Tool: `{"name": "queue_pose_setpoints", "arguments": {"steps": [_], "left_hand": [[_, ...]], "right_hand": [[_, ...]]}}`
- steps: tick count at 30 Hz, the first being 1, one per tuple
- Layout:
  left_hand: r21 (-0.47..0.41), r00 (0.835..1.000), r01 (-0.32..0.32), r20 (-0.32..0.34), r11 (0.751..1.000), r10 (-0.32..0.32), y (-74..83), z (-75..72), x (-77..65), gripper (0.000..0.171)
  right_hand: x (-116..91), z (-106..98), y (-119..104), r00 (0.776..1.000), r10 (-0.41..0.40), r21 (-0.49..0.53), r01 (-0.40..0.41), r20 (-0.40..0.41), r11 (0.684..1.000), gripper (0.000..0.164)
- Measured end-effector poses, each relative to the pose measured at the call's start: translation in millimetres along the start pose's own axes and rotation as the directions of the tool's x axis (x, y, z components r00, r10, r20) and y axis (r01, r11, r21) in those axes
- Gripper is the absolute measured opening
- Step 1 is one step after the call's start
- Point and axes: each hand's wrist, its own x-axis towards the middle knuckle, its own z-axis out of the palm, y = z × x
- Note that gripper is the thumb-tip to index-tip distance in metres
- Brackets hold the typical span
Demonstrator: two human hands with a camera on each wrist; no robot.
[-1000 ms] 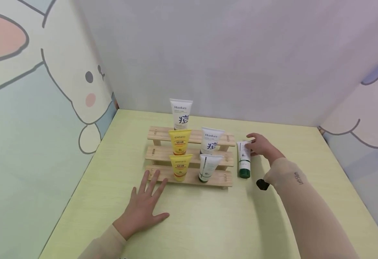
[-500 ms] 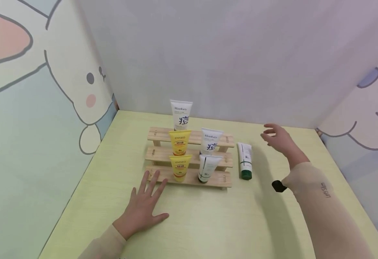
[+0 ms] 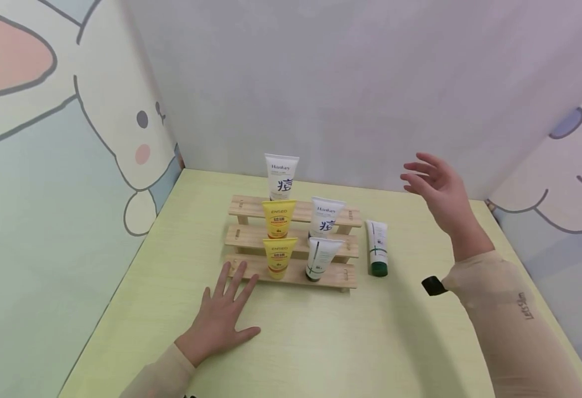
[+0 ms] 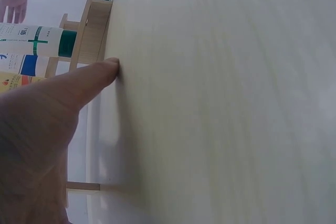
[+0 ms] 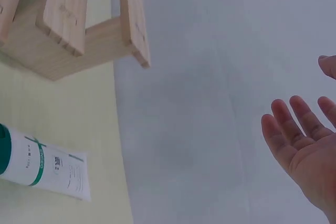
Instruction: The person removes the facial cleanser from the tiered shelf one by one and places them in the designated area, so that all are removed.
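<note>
The left hand (image 3: 219,318) lies on the table (image 3: 311,342), fingers spread, holding nothing, fingertips at the wooden rack (image 3: 296,272); I think it should rest lightly, so the standing tubes (image 3: 279,219) do not tip. Right of the rack, one green-capped tube (image 3: 378,249) lies flat; beyond, the right hand (image 3: 440,190) hangs raised, its grip half spread and empty.

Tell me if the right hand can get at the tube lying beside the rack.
Probably yes: the right hand is raised with nothing in it, and no object shows between it and the lying tube, which is apart from the rack.
</note>
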Motion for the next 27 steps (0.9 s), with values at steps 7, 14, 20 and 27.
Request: {"name": "queue_pose_setpoints", "arguments": {"steps": [7,14,20,27], "left_hand": [[-0.009,1.000,0.000,0.003,1.000,0.000,-1.4,0.5,-0.1,0.105],[-0.022,1.000,0.000,0.006,1.000,0.000,-0.1,-1.9,-0.1,0.105],[-0.015,1.000,0.006,0.028,1.000,-0.005,-1.0,-1.2,0.6,0.105],[-0.015,1.000,0.010,0.018,1.000,-0.009,-0.3,-0.9,0.0,0.105]], "right_hand": [[10,39,-30,0.997,-0.021,-0.154,0.033,0.080,0.988,0.059],[30,78,-50,0.980,0.009,-0.241,0.040,0.197,0.970,0.062],[49,115,-69,0.948,0.002,-0.254,0.083,0.317,0.964,0.065],[66,156,-84,0.899,0.065,-0.335,0.093,0.433,0.937,0.067]]}}
